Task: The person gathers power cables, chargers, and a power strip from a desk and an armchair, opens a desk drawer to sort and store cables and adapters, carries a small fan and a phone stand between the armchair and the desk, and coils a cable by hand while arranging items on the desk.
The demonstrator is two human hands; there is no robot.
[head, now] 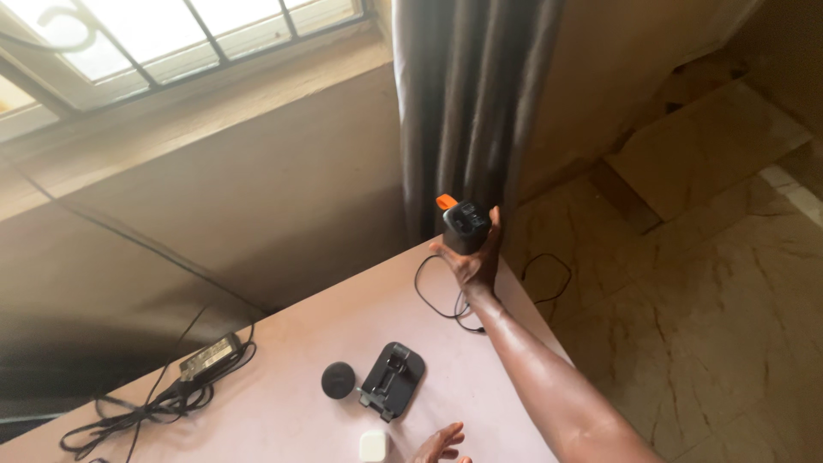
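I see the right hand (470, 257) clenched around a black power bank (465, 227) with an orange tab, raised above the table's (283, 411) far corner by the curtain (467, 103). The left hand (441, 446) hovers, fingers loose, holding nothing, beside a white plug (373, 446) and black charging dock (393, 380).

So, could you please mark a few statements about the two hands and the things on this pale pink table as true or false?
1. The right hand holds a black box-shaped device with an orange tab up above the table's far edge. True.
2. The left hand grips the small white square adapter. False: its fingers are spread, beside the adapter, and grip nothing.
3. A round black disc lies next to a black rectangular dock on the pale pink table. True.
4. The black power brick with coiled cable lies on the floor. False: it lies on the table's left part.
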